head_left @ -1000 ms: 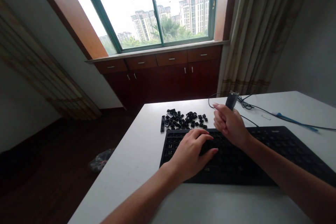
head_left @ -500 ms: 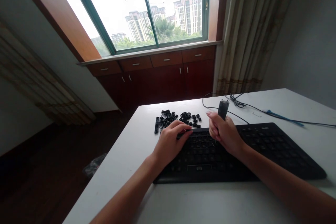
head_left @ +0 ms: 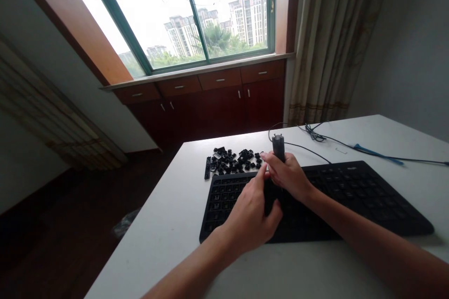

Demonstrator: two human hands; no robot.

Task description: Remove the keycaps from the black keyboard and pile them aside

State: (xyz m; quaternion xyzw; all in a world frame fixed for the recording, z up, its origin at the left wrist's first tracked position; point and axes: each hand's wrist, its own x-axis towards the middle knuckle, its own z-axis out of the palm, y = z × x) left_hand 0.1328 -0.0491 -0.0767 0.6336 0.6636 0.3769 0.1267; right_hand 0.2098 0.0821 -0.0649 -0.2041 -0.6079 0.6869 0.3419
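A black keyboard (head_left: pixel 305 222) lies flat on the white bench (head_left: pixel 164 205), directly beneath both of the person's hands, reaching out past them to either side. The left hand (head_left: pixel 254 210) is over its left half, with the thumb spread away from the fingers and a clear gap between them; the index finger stretches forward to meet the right hand, touching or almost touching it. The other left fingers are hidden from the camera, so what they rest on cannot be told. The right hand (head_left: pixel 289 177) is closed in a fist around a dark handled tool (head_left: pixel 278 146), which stands roughly upright with its pronged end above the thumb. The fist sits over the upper middle of the keyboard; its lower end is hidden, and whether the tool meets the keys there cannot be seen. At the keyboard's left end, several key positions show as bare sockets.

Just beyond the far left edge of the keyboard, ahead of the left hand, loose black keycaps (head_left: pixel 220 166) lie in a heap, with a long black piece (head_left: pixel 207 168) at its left side. A thin black cable (head_left: pixel 308 148) runs behind the right hand. Farther right lie a bent wire (head_left: pixel 341 152) and a blue strip (head_left: pixel 361 148).
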